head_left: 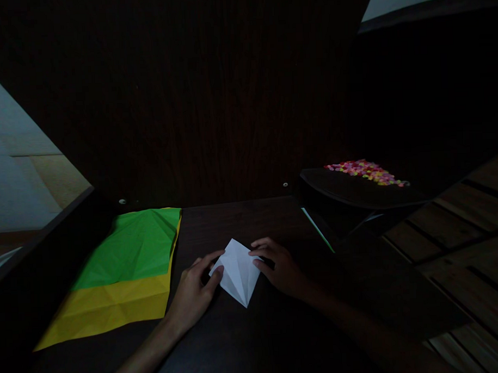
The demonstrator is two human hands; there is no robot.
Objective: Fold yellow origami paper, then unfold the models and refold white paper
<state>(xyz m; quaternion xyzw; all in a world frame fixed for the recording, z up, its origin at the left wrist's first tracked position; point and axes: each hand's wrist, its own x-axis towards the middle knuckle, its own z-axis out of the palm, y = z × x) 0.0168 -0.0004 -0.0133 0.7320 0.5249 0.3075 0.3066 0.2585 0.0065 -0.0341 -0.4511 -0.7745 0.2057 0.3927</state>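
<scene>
A small white folded paper [238, 271], kite-shaped with crease lines fanning toward its near tip, lies on the dark table. My left hand [196, 286] grips its left corner, with the thumb on top and the index finger along the upper left edge. At the right corner my right hand [278, 264] holds the paper between thumb and fingers. The undersides of the fingertips are hidden.
Creased green paper [132, 245] overlaps yellow paper [110, 305] on the left. A dark panel [213, 100] rises behind the table. At right, a rounded shelf [334, 186] bears a pile of small colourful pieces [366, 171]; a thin white-green strip [317, 229] lies below it.
</scene>
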